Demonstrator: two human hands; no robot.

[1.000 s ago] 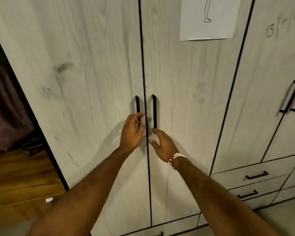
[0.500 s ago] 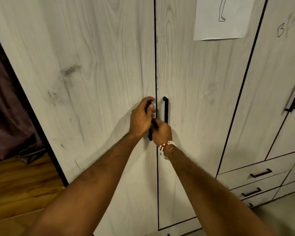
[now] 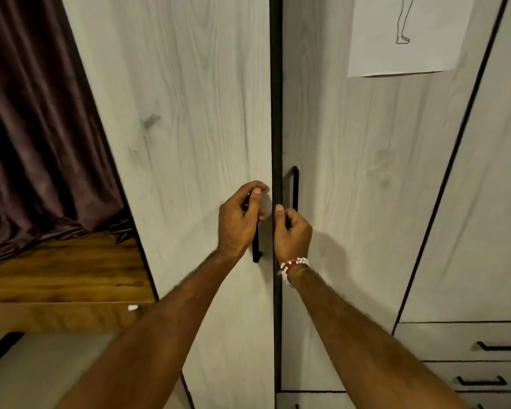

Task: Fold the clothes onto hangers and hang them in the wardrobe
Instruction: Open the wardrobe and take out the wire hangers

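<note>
The wardrobe point(image 3: 366, 202) fills my view, pale wood-grain from edge to edge, its left door point(image 3: 189, 128) and right door point(image 3: 351, 172) parted by a narrow dark gap point(image 3: 276, 113) that suggests they are just ajar. No clothes or hangers are in sight. Two black bar handles stand upright either side of that gap, long axes vertical: the left handle point(image 3: 255, 246) shows below my fist, the right handle point(image 3: 295, 184) above mine. Both arms reach straight ahead, close together. My left hand point(image 3: 239, 219) sits slightly higher, its grip clamped round the left handle, thumb on top. My right hand point(image 3: 292, 234), a bead bracelet point(image 3: 294, 265) at the wrist, has its grip clamped low on the right handle. Each hand is nearest its own door, so the pull should run towards me and outward, away from the gap.
</note>
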